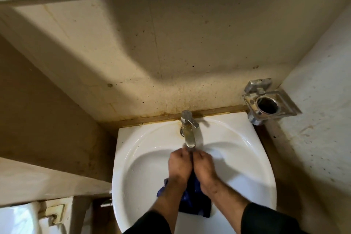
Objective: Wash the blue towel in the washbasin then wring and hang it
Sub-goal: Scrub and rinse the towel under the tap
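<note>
Most of the blue towel [191, 199] is hidden beneath the left hand [179, 167] and right hand [204, 167] — only its lower folds show. Fingertips are blurred; grip cannot be confirmed. The washbasin [136, 150] front rim and both sleeves — cut off by the bottom edge.

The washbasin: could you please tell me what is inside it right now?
Inside the washbasin, both hands grip the blue towel beneath the tap. The drain is hidden by hands and towel.
</note>
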